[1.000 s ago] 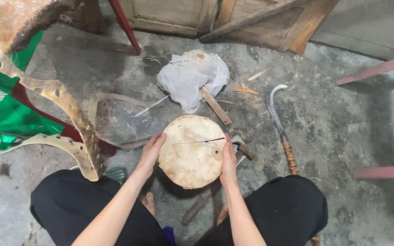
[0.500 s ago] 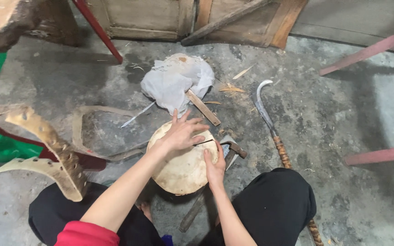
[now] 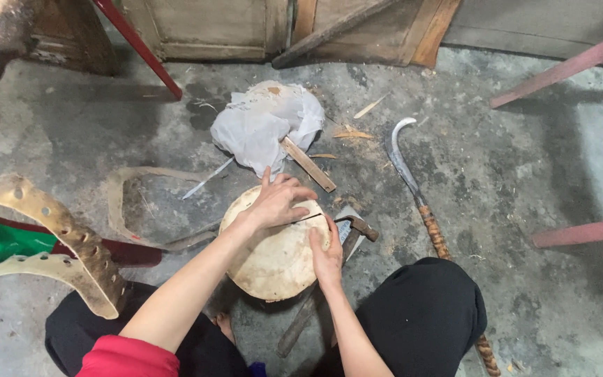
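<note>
A round pale hide-covered disc (image 3: 273,258) rests between my knees on the concrete floor. My left hand (image 3: 277,199) lies across its far edge, fingers spread and pressing down. On the disc's right rim sits my right hand (image 3: 326,255), fingers curled against it. A thin dark line (image 3: 308,218), like a cord or blade, crosses the top of the disc between the two hands; what either hand pinches is unclear.
A white crumpled bag (image 3: 266,126) and a wooden stick (image 3: 307,164) lie beyond the disc. A curved sickle (image 3: 413,181) with a wrapped handle lies to the right. Strips of punched hide (image 3: 71,237) lie at left, and a hammer-like tool (image 3: 354,227) is beside the disc.
My left hand moved from the disc's left rim up and across to its far edge. The right hand stayed on the right rim. The view shifted slightly.
</note>
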